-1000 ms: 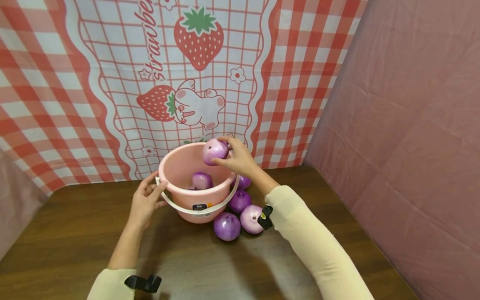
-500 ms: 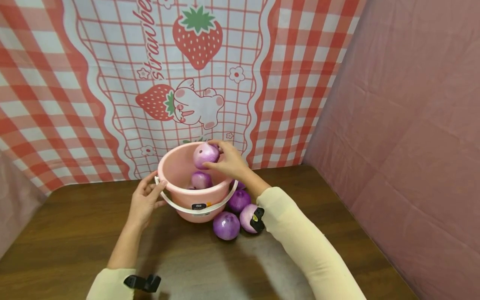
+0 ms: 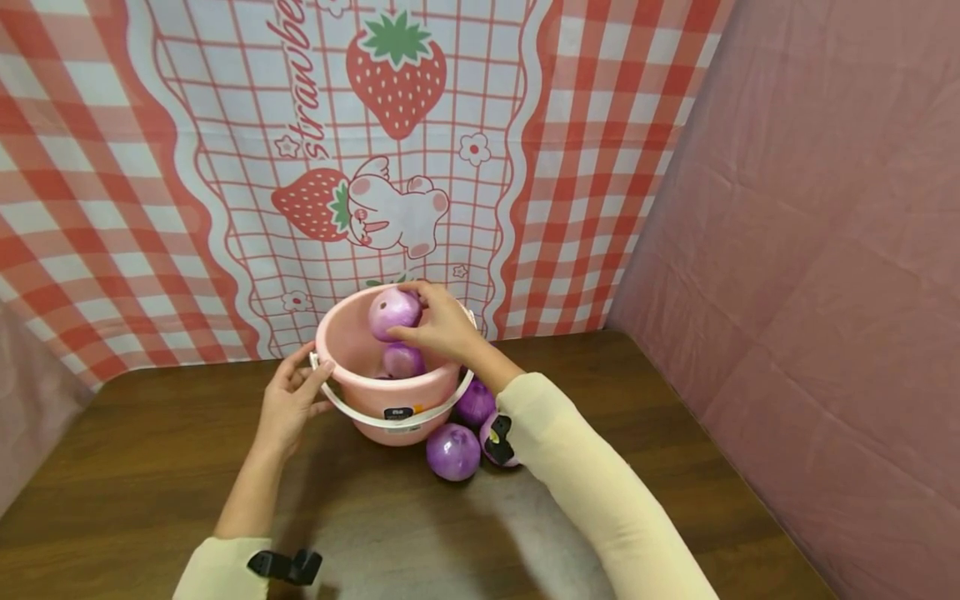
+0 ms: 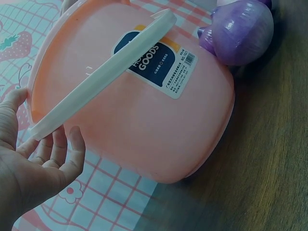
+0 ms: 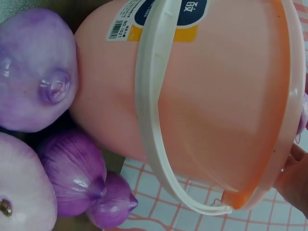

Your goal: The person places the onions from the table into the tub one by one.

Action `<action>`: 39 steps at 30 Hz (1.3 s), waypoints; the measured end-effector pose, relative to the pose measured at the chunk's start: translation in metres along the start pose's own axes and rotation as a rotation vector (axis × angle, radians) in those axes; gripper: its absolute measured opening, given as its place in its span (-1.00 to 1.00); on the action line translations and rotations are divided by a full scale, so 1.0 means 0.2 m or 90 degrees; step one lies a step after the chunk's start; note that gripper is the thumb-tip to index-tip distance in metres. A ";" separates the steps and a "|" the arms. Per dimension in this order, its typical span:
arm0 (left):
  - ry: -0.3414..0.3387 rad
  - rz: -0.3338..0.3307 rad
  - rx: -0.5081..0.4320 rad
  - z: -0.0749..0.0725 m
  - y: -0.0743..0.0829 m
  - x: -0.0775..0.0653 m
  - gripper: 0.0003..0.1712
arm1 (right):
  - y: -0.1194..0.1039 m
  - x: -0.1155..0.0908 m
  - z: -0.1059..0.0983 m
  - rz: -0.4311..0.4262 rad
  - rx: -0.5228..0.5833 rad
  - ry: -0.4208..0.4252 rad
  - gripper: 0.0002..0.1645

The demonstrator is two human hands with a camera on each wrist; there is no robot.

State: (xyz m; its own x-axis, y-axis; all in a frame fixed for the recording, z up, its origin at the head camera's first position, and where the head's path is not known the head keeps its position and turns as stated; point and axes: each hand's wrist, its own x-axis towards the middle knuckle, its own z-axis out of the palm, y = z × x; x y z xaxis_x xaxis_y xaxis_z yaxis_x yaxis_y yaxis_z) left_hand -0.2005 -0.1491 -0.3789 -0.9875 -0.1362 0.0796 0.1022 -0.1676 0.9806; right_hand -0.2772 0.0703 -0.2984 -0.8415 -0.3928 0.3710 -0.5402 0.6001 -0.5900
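Observation:
A pink bucket (image 3: 375, 398) with a white handle (image 4: 101, 77) stands on the table. My left hand (image 3: 288, 400) grips its left rim, thumb over the edge and fingers outside beside the handle's end. Inside the bucket's mouth, my right hand (image 3: 442, 329) holds a pale purple onion (image 3: 393, 315) between thumb and fingers. Below that, another onion (image 3: 403, 361) lies in the bucket; what is deeper is mostly hidden. In the right wrist view only part of the right hand (image 5: 294, 178) shows past the rim, and the held onion is nearly hidden.
Several onions sit against the bucket's right side, among them a glossy purple onion (image 3: 453, 452), a darker onion (image 3: 476, 402) and a small onion (image 5: 113, 199). The wooden table (image 3: 135, 467) meets a checked strawberry cloth (image 3: 592, 167) behind and a pink cloth (image 3: 810, 250) at right.
My right hand has moved left and slightly down with the onion, from over the bucket's right rim into its mouth. The left hand and the bucket have stayed in place.

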 end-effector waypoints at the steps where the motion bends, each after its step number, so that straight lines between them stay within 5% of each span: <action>1: 0.000 0.002 -0.001 0.00 0.00 0.00 -0.29 | 0.00 0.00 0.01 -0.001 -0.003 0.001 -0.16; 28: 0.000 -0.003 0.000 0.01 0.01 0.00 -0.35 | -0.01 0.06 0.08 0.034 0.002 -0.005 -0.15; 39: 0.000 -0.005 0.001 0.01 0.01 0.00 -0.33 | -0.02 0.10 0.12 0.002 0.015 -0.011 -0.15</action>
State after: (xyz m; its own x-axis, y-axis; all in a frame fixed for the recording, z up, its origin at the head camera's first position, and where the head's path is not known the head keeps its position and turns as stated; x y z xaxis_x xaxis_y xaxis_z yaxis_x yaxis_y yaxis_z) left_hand -0.2015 -0.1480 -0.3775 -0.9882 -0.1346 0.0725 0.0947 -0.1669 0.9814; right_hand -0.2907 0.0435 -0.3060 -0.8429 -0.4033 0.3563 -0.5368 0.5845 -0.6084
